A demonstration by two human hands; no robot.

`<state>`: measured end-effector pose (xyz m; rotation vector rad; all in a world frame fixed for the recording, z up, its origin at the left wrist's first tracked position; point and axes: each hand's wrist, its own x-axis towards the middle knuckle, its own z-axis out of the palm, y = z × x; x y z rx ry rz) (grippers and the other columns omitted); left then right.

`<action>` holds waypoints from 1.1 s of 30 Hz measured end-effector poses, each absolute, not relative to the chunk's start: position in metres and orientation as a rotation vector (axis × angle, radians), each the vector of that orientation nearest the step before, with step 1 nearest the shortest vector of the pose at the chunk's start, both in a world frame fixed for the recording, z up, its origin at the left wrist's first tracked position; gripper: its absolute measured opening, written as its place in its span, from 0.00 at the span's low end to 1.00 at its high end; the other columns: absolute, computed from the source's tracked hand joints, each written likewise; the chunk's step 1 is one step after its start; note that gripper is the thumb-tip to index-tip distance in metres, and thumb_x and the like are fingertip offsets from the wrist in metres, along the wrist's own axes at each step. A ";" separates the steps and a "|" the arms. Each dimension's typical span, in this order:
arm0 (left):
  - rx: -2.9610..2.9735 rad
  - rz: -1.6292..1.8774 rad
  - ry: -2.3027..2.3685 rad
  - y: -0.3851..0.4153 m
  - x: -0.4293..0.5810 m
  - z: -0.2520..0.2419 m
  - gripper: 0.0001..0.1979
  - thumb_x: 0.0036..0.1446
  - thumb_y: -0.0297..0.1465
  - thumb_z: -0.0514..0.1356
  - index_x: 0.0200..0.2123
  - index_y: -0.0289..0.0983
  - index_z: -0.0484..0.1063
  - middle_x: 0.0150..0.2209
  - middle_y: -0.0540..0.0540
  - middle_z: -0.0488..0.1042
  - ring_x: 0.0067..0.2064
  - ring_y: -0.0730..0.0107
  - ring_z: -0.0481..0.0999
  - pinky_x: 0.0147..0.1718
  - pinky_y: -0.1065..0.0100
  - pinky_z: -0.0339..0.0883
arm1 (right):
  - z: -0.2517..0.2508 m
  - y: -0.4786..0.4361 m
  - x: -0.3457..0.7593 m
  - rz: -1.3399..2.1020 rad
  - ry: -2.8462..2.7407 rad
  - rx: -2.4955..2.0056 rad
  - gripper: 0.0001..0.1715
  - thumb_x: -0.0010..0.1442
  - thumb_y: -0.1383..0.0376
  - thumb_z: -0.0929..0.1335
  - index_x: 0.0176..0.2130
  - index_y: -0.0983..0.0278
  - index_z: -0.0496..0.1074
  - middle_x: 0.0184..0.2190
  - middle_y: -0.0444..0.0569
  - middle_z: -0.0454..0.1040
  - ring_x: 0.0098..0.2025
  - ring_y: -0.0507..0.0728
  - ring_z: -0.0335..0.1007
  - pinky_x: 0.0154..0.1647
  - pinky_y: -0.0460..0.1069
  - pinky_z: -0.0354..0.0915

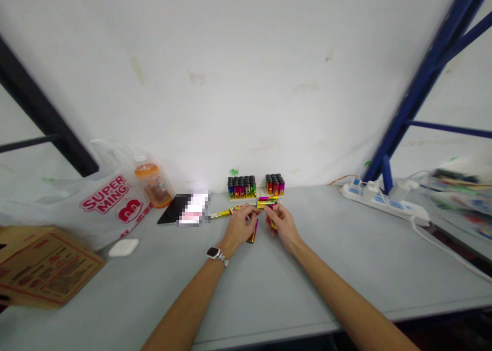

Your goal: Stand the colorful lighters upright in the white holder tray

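My left hand (241,225), with a watch on its wrist, is bent with its fingertips together near a colourful lighter (252,231) on the table. What its fingertips pinch is too small to make out. Close by on the right, my right hand (282,227) curls its fingers round a yellow lighter (273,224), partly hidden. Beyond the hands lie a few shiny lighters (266,200). Two upright groups of multicoloured lighters stand behind, one on the left (242,188) and a smaller one on the right (275,185). A yellow strip (220,214) lies left of my left hand.
At the left are a cardboard box (49,266), a plastic bag (103,202), an orange bottle (152,183), a white case (123,247) and a tablet (175,209). A power strip (388,203) with cables lies at the right, beside a blue metal frame (407,105).
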<state>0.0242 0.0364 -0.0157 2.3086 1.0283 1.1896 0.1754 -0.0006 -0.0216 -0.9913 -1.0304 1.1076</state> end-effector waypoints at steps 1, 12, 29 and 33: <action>2.311 1.191 1.029 0.036 0.024 -0.016 0.10 0.59 0.21 0.54 0.34 0.37 0.74 0.35 0.47 0.77 0.36 0.69 0.75 0.37 0.69 0.67 | -0.022 -0.001 0.175 1.111 -1.041 -0.988 0.26 0.51 0.44 0.71 0.29 0.60 0.60 0.17 0.37 0.65 0.14 0.47 0.52 0.12 0.43 0.49; 2.302 1.183 1.030 0.035 0.024 -0.013 0.10 0.58 0.21 0.54 0.34 0.37 0.75 0.34 0.48 0.76 0.35 0.70 0.75 0.35 0.70 0.67 | -0.021 -0.009 0.174 0.717 -1.230 -1.143 0.26 0.58 0.47 0.66 0.22 0.62 0.60 0.18 0.39 0.52 0.22 0.49 0.47 0.22 0.46 0.46; 2.303 1.154 1.023 0.034 0.023 -0.013 0.11 0.57 0.21 0.55 0.36 0.37 0.76 0.35 0.48 0.76 0.36 0.69 0.74 0.38 0.67 0.68 | -0.021 -0.013 0.164 0.643 -1.199 -1.225 0.19 0.56 0.54 0.62 0.21 0.61 0.59 0.17 0.39 0.54 0.22 0.50 0.49 0.24 0.47 0.48; 2.297 1.163 1.015 0.036 0.023 -0.016 0.11 0.57 0.21 0.54 0.36 0.37 0.76 0.35 0.47 0.76 0.36 0.69 0.74 0.37 0.68 0.68 | -0.020 -0.013 0.165 0.654 -1.178 -1.222 0.19 0.57 0.55 0.63 0.20 0.61 0.59 0.17 0.39 0.54 0.22 0.50 0.49 0.24 0.47 0.47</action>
